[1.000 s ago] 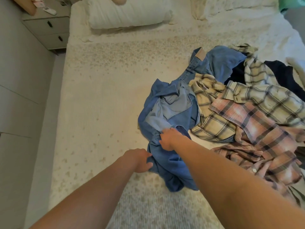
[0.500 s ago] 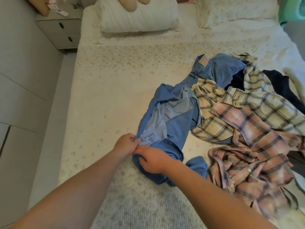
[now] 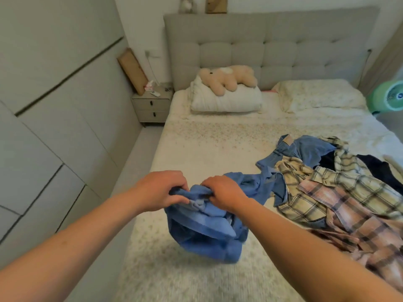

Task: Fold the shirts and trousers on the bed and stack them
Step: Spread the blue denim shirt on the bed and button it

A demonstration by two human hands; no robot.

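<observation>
A blue denim shirt [image 3: 205, 232] hangs bunched above the bed [image 3: 207, 149], lifted off the cover. My left hand [image 3: 161, 190] grips its upper edge on the left, and my right hand [image 3: 224, 192] grips the same edge close beside it. One end of the shirt trails right toward a pile of clothes. That pile holds a cream plaid shirt [image 3: 305, 192], a pink plaid shirt [image 3: 340, 219], blue jeans [image 3: 305, 149] and a dark garment [image 3: 379, 171], all crumpled on the bed's right side.
Two pillows [image 3: 226, 99] and a plush toy [image 3: 226, 78] lie at the padded headboard. A nightstand [image 3: 151, 105] stands left of the bed beside wardrobe doors [image 3: 54, 127]. A green fan [image 3: 388, 97] is at the far right.
Both hands have gathered the blue shirt and raised it off the bed, pulling it left away from the pile. My view has tilted up, so the headboard now shows.
</observation>
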